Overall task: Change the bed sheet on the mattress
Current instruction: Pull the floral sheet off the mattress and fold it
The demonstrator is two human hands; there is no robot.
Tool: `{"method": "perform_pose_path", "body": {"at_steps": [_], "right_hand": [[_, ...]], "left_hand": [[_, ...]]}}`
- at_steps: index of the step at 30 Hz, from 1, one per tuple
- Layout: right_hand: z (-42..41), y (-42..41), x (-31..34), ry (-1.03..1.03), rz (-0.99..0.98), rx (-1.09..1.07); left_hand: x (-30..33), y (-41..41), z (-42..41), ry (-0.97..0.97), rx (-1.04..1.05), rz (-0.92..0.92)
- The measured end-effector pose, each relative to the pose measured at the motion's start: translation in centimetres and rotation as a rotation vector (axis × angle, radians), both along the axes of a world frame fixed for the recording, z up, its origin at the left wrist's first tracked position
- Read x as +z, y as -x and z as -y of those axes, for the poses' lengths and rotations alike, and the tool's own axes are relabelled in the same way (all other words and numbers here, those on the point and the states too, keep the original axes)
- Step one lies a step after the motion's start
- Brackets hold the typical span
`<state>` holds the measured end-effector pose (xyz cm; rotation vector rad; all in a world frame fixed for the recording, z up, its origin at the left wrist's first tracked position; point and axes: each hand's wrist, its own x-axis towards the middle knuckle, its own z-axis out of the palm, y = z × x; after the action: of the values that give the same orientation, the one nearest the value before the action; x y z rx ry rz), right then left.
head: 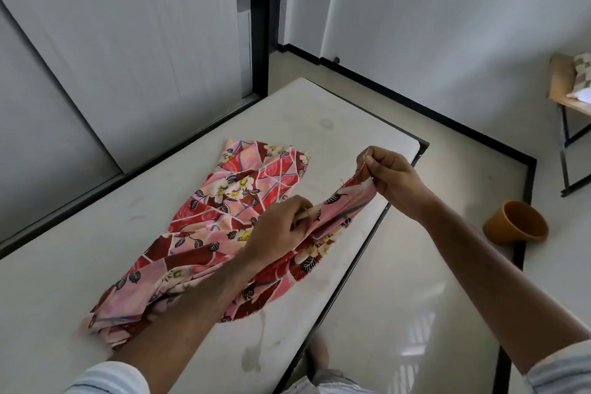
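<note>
- The folded floral bed sheet lies on the bare white mattress.
- The left hand pinches a fold; the right hand grips a lifted edge.
- An orange bucket sits tilted on the floor just beside the bed; a desk stands well apart.

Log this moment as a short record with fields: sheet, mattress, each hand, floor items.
sheet: floral pink-red bed sheet, still bunched and folded, lying on the mattress
mattress: bare white mattress, stained, on a black frame
left hand: left hand pinches the sheet's edge
right hand: right hand lifts a corner in its grip
floor items: orange bucket, tilted, beside the bed
</note>
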<state>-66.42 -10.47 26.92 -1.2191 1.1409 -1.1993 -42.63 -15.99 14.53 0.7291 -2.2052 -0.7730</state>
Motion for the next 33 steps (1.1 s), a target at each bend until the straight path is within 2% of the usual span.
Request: {"method": "perform_pose_path", "body": {"at_steps": [6, 8, 10, 12, 15, 20, 23, 28, 33], "right_hand": [[1.5, -0.2, 0.3, 0.005, 0.089, 0.057], [1.9, -0.2, 0.3, 0.003, 0.106, 0.077], [2.2, -0.3, 0.4, -0.002, 0.117, 0.096], [2.4, -0.5, 0.6, -0.012, 0.122, 0.123], [2.7, -0.8, 1.0, -0.016, 0.147, 0.185], [3.0, -0.4, 1.2, -0.008, 0.19, 0.256], [3.0, -0.1, 1.4, -0.008, 0.199, 0.27], [3.1, -0.1, 1.5, -0.02, 0.236, 0.279], [3.2, -0.2, 1.7, -0.038, 0.267, 0.294]], "left_hand": [[1.6, -1.3, 1.5, -0.653, -0.001, -0.291], [2.3, -2.0, 1.9, -0.778, -0.056, -0.362], [2.7, -2.4, 2.2, -0.845, -0.189, -0.3], [3.0, -2.3, 2.3, -0.866, -0.301, -0.181], [3.2, -1.6, 1.8, -0.734, -0.259, -0.047], [3.5, -1.8, 1.6, -0.464, -0.07, -0.155], [4.2, -2.3, 2.2, -0.546, -0.108, -0.192], [5.5, -3.3, 2.5, -0.61, -0.332, -0.085], [6.8, -4.0, 2.6, -0.862, -0.377, -0.108]]}}
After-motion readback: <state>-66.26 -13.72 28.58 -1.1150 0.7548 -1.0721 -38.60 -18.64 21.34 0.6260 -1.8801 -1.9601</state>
